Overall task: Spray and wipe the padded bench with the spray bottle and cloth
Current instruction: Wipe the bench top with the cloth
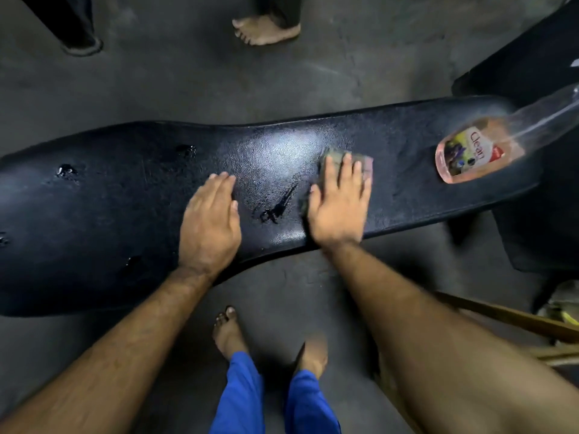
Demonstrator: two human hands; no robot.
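Item: counter [125,220], black padded vinyl, lying across the view from 9 o'clock to 3 o'clock. Surface glossy at centre; wet beads toward 9 o'clock and a dark wet streak [277,206] between the two hands.

Item: cloth [366,162], grey-green, folded, flat on the counter just right of centre. Mostly covered by the right hand; edges show at 12 and 9 o'clock of the palm.

Item: right hand [340,198], fingers straight and spread, palm pressing the cloth down. No pinch.

Item: left hand [210,220], flat, fingers together, resting on bare vinyl at 9 o'clock of the cloth; appears to brace.

Item: bottle [479,150], clear with pink liquid, lying on its side on the counter at 3 o'clock of the cloth, apart from both hands, neck toward 2 o'clock.

Step in hand, judged: wiping. Advice:
- keep the palm flat so the whole cloth bears evenly;
- draw the cloth toward 9 o'clock through the streak, then on to the beads;
- overlap passes, long strokes along the counter;
- shift the left hand clear before the cloth reaches it;
- mind the bottle: it may roll if nudged.
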